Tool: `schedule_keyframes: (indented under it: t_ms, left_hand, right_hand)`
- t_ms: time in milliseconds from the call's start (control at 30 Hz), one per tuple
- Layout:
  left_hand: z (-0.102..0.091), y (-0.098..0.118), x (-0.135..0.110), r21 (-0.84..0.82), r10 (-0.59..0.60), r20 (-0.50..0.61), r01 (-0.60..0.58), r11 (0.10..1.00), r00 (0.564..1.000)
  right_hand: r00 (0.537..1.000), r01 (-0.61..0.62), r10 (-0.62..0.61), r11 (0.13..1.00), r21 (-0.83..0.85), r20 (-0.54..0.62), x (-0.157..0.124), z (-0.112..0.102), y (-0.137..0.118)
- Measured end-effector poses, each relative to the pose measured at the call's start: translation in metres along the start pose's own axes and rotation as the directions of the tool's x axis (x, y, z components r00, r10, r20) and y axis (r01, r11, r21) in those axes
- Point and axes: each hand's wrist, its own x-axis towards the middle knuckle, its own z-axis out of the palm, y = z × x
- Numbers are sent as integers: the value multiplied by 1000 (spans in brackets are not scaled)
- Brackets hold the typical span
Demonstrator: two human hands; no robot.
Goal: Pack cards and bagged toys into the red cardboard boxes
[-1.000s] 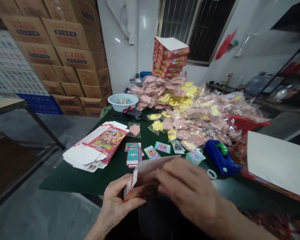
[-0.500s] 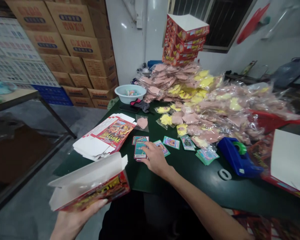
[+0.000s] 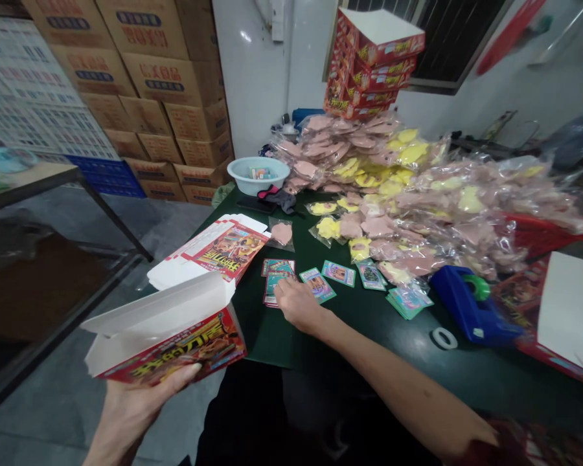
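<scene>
The left hand [image 3: 131,404] grips an open red printed box [image 3: 170,343] from beneath, just off the near left edge of the bench [image 3: 276,343]. The right hand [image 3: 298,304] touches a small stack of cards [image 3: 272,294]; whether it has hold of them cannot be told.

Left side: cardboard cartons [image 3: 146,84] stacked high against the wall, blue plastic crates [image 3: 111,175] low beside them, printed sheets [image 3: 29,97] covering the stretch further left. Small table with metal legs [image 3: 29,178] at far left, dark brown patch [image 3: 39,285] on the grey concrete floor [image 3: 175,226] below it. White glossy wall [image 3: 250,71] behind, with a light reflection. Barred window [image 3: 447,39], dark panes, upper right. Red object [image 3: 510,35] hung on the wall right of it. Dark shelf [image 3: 486,145] below that. Dark green counter [image 3: 282,343] mid-room. Lighting dim overall.
</scene>
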Motion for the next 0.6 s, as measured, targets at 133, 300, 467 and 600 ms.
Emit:
schedule_keyframes:
  t_ms: [133,300,467,600]
  left_hand:
    - [8,5,-1,-17,10,7,-10,1000,1000]
    - [19,13,-2,-9,47,18,-47,999,999]
    - [21,18,-3,-27,45,37,-44,999,998]
    - [25,25,-4,-48,21,-10,-21,999,1000]
  right_hand:
    - [996,-17,19,1000,18,-84,-2,14,-5]
    - [991,39,-31,998,57,-131,-8,14,0]
    - [981,9,6,997,79,-195,-22,-14,27]
    - [943,-154,145,988,-5,-298,-37,-36,63]
